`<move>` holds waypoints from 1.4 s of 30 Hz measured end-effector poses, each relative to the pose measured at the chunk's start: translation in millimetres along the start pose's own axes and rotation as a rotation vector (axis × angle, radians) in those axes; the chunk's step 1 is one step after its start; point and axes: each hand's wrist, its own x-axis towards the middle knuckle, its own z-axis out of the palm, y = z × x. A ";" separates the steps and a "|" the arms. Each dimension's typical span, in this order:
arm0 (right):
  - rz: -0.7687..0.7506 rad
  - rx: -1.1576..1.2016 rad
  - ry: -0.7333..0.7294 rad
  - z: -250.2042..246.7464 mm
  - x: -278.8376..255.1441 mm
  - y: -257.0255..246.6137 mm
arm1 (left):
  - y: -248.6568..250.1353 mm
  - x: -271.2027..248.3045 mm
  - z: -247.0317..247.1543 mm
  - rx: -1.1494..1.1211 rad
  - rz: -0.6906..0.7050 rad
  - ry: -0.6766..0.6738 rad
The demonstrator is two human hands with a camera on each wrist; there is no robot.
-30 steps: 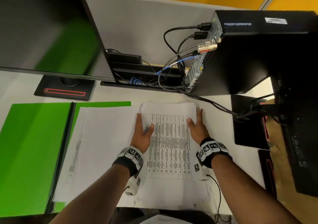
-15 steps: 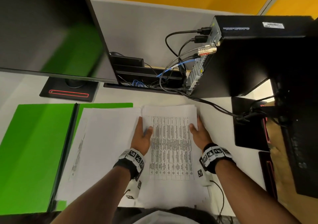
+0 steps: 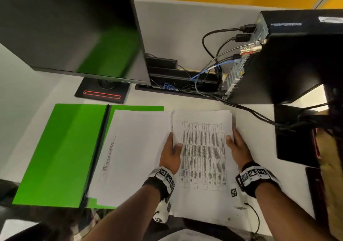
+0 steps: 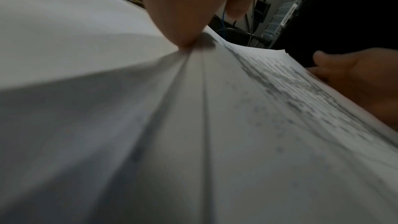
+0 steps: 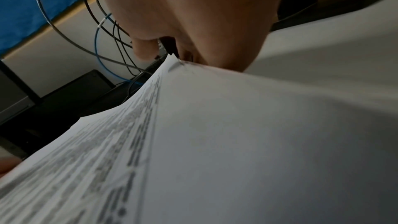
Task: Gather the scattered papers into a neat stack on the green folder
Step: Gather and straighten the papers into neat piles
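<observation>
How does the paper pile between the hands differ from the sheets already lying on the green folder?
The printed pile lies on the desk right of the green folder; the folder sheets rest on it.
The pile's top shows a dense table; the folder sheets look nearly blank.
The left hand and right hand grip the pile's sides; nothing holds the folder sheets.
Both are white paper.

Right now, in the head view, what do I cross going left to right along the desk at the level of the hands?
green folder → plain white sheets → left hand → printed table stack → right hand → black stand base
</observation>
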 end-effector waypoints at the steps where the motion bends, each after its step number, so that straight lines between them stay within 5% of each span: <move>1: -0.012 -0.030 -0.001 1.5 -0.1 -2.5 | 0.0 -1.8 2.1 -0.041 -0.010 -0.013; 7: -0.037 -0.229 0.037 0.5 10.5 -5.2 | 15.2 1.2 -17.6 -0.073 0.004 -0.026; 10: -0.012 -0.178 0.103 -0.3 10.3 -9.7 | 5.6 15.3 -65.6 0.258 0.012 0.283; 14: 0.049 -0.220 0.165 3.2 9.4 -18.6 | -15.4 23.9 -133.8 0.606 -0.315 0.562; 16: 0.082 -0.240 0.174 4.9 12.2 -17.7 | -16.7 24.0 -150.7 0.638 -0.419 0.552; 30: 0.127 -0.322 0.134 4.0 20.6 -10.2 | -9.9 40.1 -175.6 0.924 -0.527 0.450; 39: 0.130 -0.335 0.134 5.3 17.2 -13.2 | -4.0 44.3 -181.3 0.904 -0.496 0.301; 42: 0.132 -0.339 0.133 5.3 16.2 -13.8 | -1.0 44.7 -179.3 0.716 -0.481 0.296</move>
